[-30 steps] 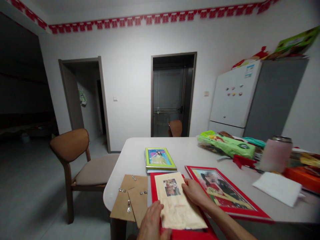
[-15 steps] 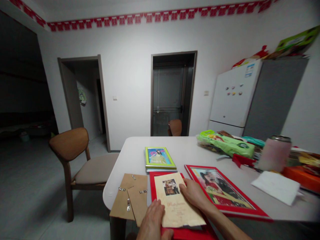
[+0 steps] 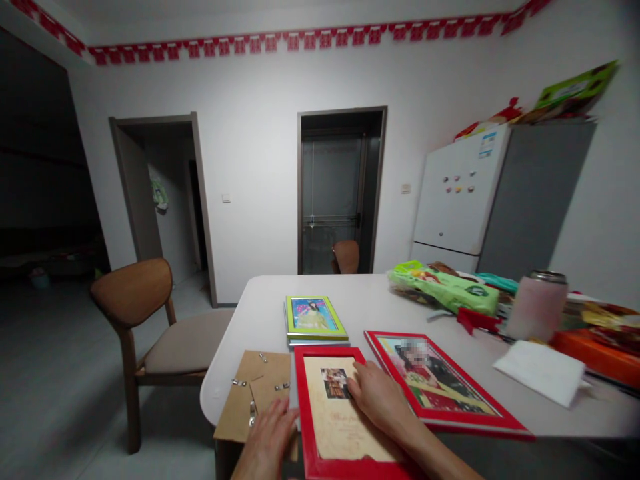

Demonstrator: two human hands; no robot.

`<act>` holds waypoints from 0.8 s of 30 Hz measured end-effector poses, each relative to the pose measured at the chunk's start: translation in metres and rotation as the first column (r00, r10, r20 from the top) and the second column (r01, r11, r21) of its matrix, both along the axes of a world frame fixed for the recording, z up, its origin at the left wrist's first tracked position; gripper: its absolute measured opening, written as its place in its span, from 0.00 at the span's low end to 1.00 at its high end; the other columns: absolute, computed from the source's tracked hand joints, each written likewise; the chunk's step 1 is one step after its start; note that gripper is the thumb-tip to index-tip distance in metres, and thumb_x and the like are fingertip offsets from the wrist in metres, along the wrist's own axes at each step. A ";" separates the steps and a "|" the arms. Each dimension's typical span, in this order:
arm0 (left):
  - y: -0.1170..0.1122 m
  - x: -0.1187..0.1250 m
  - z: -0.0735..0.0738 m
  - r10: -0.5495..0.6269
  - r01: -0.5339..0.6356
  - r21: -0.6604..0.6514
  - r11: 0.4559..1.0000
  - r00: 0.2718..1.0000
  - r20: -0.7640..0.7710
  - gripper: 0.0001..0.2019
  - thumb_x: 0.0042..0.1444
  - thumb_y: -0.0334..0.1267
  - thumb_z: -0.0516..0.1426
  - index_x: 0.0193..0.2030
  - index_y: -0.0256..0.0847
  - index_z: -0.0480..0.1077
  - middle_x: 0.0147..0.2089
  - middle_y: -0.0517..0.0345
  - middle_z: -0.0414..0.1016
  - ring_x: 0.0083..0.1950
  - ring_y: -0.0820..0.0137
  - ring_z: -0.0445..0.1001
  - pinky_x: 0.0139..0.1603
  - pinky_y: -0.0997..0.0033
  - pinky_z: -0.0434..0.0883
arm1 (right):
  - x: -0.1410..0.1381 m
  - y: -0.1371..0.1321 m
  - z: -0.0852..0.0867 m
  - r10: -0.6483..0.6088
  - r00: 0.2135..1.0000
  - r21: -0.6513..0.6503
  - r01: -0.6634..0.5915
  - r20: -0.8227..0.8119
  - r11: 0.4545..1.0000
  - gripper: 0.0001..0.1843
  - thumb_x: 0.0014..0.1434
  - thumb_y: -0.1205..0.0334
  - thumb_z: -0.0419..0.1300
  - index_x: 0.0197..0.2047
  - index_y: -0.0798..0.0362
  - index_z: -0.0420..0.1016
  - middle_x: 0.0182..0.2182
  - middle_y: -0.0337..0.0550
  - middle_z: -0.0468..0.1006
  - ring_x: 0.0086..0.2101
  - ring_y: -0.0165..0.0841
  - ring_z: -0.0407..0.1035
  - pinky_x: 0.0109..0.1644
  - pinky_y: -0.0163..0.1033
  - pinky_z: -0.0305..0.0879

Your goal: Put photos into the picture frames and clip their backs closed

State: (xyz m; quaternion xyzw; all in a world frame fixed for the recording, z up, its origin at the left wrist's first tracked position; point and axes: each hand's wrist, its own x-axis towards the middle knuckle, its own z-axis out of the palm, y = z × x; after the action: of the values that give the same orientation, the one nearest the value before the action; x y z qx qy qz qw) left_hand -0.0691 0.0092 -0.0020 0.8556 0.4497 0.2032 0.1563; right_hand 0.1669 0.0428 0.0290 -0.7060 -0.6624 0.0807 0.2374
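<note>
A cream printed sheet with a small photo (image 3: 334, 421) lies inside a red picture frame (image 3: 306, 427) at the table's near edge. My right hand (image 3: 376, 399) rests on the sheet's upper right part, fingers bent lightly over it and gripping nothing. To the left, a brown backing board (image 3: 240, 407) with metal turn clips and a stand flap lies on the table. My left hand (image 3: 270, 430) is over the board's lower right part, beside the frame's left edge, fingers stretched out. Whether it presses on the board I cannot tell.
A second red frame with a portrait (image 3: 500, 415) lies to the right. Behind stand stacked small frames, a green one (image 3: 327, 300) on top. Rightward are a green package (image 3: 450, 287), white tissue (image 3: 543, 370) and a pink jar (image 3: 537, 310). A wooden chair (image 3: 135, 287) stands left.
The cream sheet, earlier lying over the red frame's border, now sits within it. My left hand has moved left off the sheet to the backing board. My right hand stays on the sheet.
</note>
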 end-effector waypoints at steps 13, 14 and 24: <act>0.036 -0.058 -0.029 0.413 -0.372 0.293 0.881 0.906 -0.090 0.27 0.35 0.27 0.51 0.48 0.33 0.64 0.53 0.46 0.64 0.55 0.59 0.60 0.55 0.61 0.60 | -0.127 -0.019 -0.004 0.450 0.892 0.065 -0.447 -0.034 0.892 0.30 0.36 0.57 0.60 0.46 0.50 0.66 0.41 0.49 0.66 0.41 0.42 0.59 0.43 0.46 0.55; 0.034 -0.056 -0.025 0.395 -0.359 0.310 0.880 0.917 -0.059 0.26 0.36 0.28 0.50 0.48 0.33 0.64 0.52 0.45 0.65 0.55 0.59 0.61 0.54 0.60 0.61 | -0.122 -0.020 0.001 0.462 0.884 0.093 -0.455 -0.074 0.886 0.30 0.36 0.58 0.60 0.47 0.50 0.65 0.41 0.48 0.66 0.41 0.41 0.59 0.43 0.44 0.56; 0.000 0.021 0.000 0.053 -0.081 0.407 0.910 0.995 0.081 0.27 0.41 0.27 0.51 0.53 0.33 0.58 0.57 0.41 0.57 0.59 0.57 0.52 0.54 0.54 0.60 | -0.032 -0.060 0.026 0.524 0.831 0.308 -0.456 -0.187 0.835 0.23 0.41 0.68 0.53 0.44 0.50 0.68 0.45 0.47 0.66 0.47 0.37 0.57 0.52 0.44 0.53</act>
State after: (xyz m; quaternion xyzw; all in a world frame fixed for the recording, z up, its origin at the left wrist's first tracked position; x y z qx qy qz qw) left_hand -0.0483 0.0092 -0.0019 0.8460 0.4206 0.3272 -0.0184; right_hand 0.1351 -0.0168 0.0548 -0.4579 -0.7892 0.1483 0.3815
